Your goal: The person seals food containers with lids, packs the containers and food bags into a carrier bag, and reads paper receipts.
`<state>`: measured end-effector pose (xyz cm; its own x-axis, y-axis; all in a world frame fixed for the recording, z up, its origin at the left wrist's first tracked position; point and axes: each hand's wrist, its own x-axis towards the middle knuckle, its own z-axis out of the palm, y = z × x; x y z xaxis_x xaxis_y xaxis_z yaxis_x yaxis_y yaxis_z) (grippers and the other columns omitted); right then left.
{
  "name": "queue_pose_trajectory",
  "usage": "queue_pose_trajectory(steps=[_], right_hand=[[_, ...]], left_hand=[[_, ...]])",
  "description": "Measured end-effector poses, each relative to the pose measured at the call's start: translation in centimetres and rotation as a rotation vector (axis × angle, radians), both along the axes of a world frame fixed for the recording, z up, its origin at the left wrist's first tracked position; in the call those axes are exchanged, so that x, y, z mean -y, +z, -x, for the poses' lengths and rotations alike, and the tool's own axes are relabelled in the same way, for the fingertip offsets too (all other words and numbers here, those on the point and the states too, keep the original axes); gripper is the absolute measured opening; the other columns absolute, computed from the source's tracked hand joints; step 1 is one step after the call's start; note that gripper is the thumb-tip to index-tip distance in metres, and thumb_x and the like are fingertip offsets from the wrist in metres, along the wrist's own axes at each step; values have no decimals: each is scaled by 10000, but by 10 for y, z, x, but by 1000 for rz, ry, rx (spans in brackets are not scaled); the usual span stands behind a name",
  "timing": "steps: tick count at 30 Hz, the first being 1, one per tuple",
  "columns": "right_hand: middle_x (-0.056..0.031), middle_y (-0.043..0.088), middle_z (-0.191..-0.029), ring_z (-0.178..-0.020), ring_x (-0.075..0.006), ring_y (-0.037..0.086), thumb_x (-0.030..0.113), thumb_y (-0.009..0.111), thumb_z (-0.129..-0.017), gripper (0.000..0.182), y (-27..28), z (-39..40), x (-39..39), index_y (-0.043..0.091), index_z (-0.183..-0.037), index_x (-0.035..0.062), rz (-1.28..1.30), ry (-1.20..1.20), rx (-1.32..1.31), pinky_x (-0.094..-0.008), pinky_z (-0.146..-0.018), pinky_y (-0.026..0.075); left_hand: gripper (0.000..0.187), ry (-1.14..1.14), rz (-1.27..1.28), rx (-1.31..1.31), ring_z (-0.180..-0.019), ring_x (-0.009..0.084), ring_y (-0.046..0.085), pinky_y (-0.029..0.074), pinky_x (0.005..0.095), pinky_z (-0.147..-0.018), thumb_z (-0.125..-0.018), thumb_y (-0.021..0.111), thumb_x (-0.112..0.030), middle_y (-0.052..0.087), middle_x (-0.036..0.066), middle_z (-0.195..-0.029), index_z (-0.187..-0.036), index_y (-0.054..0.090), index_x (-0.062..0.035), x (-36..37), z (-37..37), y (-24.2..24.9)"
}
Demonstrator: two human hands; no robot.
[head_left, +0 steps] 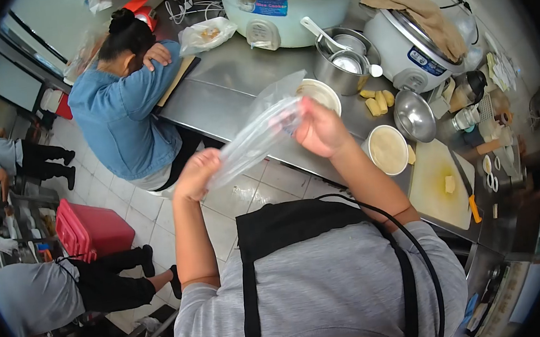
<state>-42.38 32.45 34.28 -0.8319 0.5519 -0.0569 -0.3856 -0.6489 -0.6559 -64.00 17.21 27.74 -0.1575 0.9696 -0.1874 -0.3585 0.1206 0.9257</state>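
A clear plastic bag (251, 141) is stretched between my two hands, above the floor and the counter's edge. My left hand (198, 175) is closed on its lower left end. My right hand (323, 126) pinches the upper right end, with some dark print showing on the plastic near the fingers. Just behind my right hand stands a white tub (329, 93), partly covered by the hand and the bag. A second white tub (388, 150) with pale beige contents stands to the right of my right forearm.
On the steel counter (221, 86) are a large rice cooker (295, 15), a smaller rice cooker (411, 53), a pot with ladles (344, 62), a metal bowl (414, 115), yellow pieces (377, 103), and a cutting board (435, 186) with a knife (465, 183). A person in blue (123, 104) leans on the counter.
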Motion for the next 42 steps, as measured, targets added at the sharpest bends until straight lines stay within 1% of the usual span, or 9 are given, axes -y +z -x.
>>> queue_pose_trajectory(steps=[3, 7, 11, 16, 20, 27, 31, 37, 42], right_hand=[[-49, 526, -648, -622, -154, 537, 307, 406, -850, 248, -22, -13, -20, 473, -733, 99, 302, 170, -373, -272, -559, 424], [-44, 511, -710, -634, -143, 499, 299, 406, -856, 229, -69, -52, -22, 475, -801, 88, 350, 462, -254, -260, -577, 417], [-68, 517, -828, -748, -154, 514, 138, 484, -794, 115, -45, -48, -4, 509, -887, 75, -1029, -546, 739, -295, -631, 422], [-97, 557, -859, -760, -244, 553, 85, 523, -684, 155, -1, -22, 43, 547, -834, 54, -1757, -28, 364, -331, -659, 438], [-121, 580, -851, -760, -263, 570, 126, 540, -671, 240, -40, -8, 19, 551, -900, 55, -1703, 342, 1272, -361, -636, 455], [-173, 571, -878, -781, -298, 564, 249, 580, -651, 532, -44, -26, 15, 408, -1100, 20, -1428, 738, 1505, -373, -648, 452], [-165, 578, -898, -810, -279, 570, 306, 710, -492, 611, -76, -31, -4, 520, -966, -30, -1234, 745, 1437, -355, -676, 458], [-184, 545, -949, -877, -310, 530, 236, 675, -588, 688, -71, -57, 12, 344, -1154, 29, -1541, 414, 1457, -361, -718, 427], [-157, 507, -1044, -967, -286, 490, 269, 672, -612, 587, -74, -73, -11, 414, -1096, 59, -1512, 413, 1275, -369, -773, 412]], left_hand=[[278, -271, -98, -79, -658, 91, 519, 408, 241, -664, -724, 615, -270, 542, -15, -719, -855, 533, -38, 11, -16, 12], [188, 172, -278, 471, -649, 172, 551, 452, 404, -725, -801, 509, -194, 525, 50, -709, -891, 443, -43, 7, -34, 41], [87, 440, -81, 334, -519, 97, 461, 438, 260, -480, -834, 445, -163, 480, 7, -696, -801, 422, -87, -24, -37, 23], [93, 260, -37, 304, -494, 71, 425, 389, 220, -429, -841, 434, -163, 436, -7, -647, -830, 413, -73, -52, -80, 27], [87, 75, 41, 276, -504, 56, 388, 332, 195, -424, -832, 440, -152, 438, -15, -638, -819, 427, -67, -60, -72, 10], [107, 722, -330, -758, -589, 125, 445, 388, 228, -569, -738, 532, -59, 463, 16, -672, -822, 475, -23, -89, -68, -3], [108, -85, -562, -871, -689, 212, 513, 410, 289, -661, -719, 547, -63, 538, 95, -754, -819, 533, -25, -64, -126, 15], [623, -494, -51, -1739, -970, 247, 505, 370, 334, -843, -590, 697, -296, 528, 124, -1020, -1106, 428, -73, -91, -113, -31], [776, -643, -140, -1828, -1008, 242, 483, 378, 316, -843, -537, 725, -331, 494, 112, -1081, -1165, 342, -87, -100, -115, -44]])
